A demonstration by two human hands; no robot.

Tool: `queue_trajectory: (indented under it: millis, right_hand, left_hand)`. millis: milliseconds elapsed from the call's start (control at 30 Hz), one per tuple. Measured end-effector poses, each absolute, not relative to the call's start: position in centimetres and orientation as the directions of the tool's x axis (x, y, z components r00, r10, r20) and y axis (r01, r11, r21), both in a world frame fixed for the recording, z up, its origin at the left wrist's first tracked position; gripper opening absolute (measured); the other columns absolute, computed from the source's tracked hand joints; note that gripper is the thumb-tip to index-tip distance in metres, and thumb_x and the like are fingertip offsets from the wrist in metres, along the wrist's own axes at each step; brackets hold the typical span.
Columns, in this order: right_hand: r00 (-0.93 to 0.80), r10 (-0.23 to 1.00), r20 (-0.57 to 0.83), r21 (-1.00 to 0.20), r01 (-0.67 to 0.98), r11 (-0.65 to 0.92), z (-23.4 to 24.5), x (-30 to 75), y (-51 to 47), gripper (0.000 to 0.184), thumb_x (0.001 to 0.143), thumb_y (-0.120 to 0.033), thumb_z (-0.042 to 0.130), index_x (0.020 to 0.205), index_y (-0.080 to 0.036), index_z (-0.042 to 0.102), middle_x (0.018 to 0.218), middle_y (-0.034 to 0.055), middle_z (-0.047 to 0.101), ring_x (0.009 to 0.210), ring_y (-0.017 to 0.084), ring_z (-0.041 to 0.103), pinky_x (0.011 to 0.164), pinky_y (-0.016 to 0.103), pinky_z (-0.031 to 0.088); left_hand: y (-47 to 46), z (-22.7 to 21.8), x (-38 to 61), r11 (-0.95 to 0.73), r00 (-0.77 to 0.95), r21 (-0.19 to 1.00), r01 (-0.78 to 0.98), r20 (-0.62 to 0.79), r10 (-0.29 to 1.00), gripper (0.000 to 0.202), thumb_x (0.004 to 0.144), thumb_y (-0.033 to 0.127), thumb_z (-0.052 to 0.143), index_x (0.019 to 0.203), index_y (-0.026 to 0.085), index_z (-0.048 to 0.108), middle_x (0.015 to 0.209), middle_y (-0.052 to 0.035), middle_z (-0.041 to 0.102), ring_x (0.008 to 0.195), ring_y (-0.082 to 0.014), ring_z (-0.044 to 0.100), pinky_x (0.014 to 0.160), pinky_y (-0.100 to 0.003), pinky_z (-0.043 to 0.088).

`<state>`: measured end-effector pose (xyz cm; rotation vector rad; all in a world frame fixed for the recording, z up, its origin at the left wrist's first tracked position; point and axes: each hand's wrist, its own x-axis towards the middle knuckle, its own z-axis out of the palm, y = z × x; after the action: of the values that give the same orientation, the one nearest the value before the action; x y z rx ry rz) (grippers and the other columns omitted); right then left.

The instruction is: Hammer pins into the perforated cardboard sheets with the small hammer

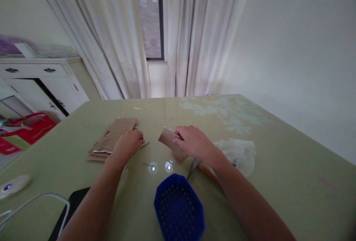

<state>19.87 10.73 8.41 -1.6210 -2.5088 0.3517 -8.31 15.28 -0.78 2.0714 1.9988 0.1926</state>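
Observation:
My right hand [191, 140] is closed, with a piece of brown perforated paper [168, 137] pinched between thumb and fingers. More brown paper shows under that hand. Over to the left, my left hand [129, 143] rests beside a stack of brown perforated sheets [118, 131], its fingers curled together. A thin grey metal piece [145, 145] juts out by those fingertips; whether they grip it is hidden. Below my right wrist lies a tool with a wooden handle [210, 174] and a grey metal head [194, 166], partly covered by the forearm.
A blue perforated basket [179, 209] stands at the near middle of the table. Crumpled clear plastic [240, 155] lies right of my right hand. At the left are a white mouse-shaped device [15, 187], a white cable [52, 195] and a black flat object [71, 211].

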Motion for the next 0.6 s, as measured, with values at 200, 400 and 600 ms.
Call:
queue_trajectory:
  millis: [200,400,600]
  right_hand:
    - [-0.436,0.900,-0.016,-0.237,0.876,0.420,8.3,20.0,10.8,0.020,0.105,-0.027,0.060,0.110,-0.018,0.077,0.109,0.0142,0.082,0.098,0.028,0.073,0.074,0.033,0.041]
    - [-0.437,0.899,0.017,-0.232,0.873,0.429,8.1,20.2,10.7,0.018,0.104,-0.028,0.061,0.104,-0.018,0.075,0.105,0.0135,0.081,0.094,0.028,0.072,0.071,0.033,0.039]
    - [-0.424,0.906,0.014,-0.226,0.881,0.416,8.7,20.2,10.6,0.018,0.104,-0.027,0.060,0.103,-0.019,0.075,0.103,0.0128,0.081,0.093,0.027,0.072,0.069,0.033,0.038]
  left_hand:
    - [15.3,-1.5,-6.9,-0.032,0.057,0.212,0.977,-0.111,0.992,0.021,0.102,0.031,0.062,0.105,0.021,0.080,0.112,-0.0142,0.081,0.107,-0.0305,0.075,0.094,-0.040,0.053]
    - [15.1,-1.5,-7.0,-0.107,0.148,0.197,0.975,-0.207,0.967,0.023,0.104,0.037,0.071,0.113,0.016,0.073,0.118,-0.0078,0.076,0.109,-0.0245,0.073,0.100,-0.048,0.058]
    - [14.3,-0.7,-6.6,-0.177,0.249,0.255,0.951,-0.284,0.926,0.014,0.097,0.030,0.078,0.099,0.016,0.076,0.103,-0.0050,0.078,0.095,-0.0214,0.074,0.092,-0.042,0.059]
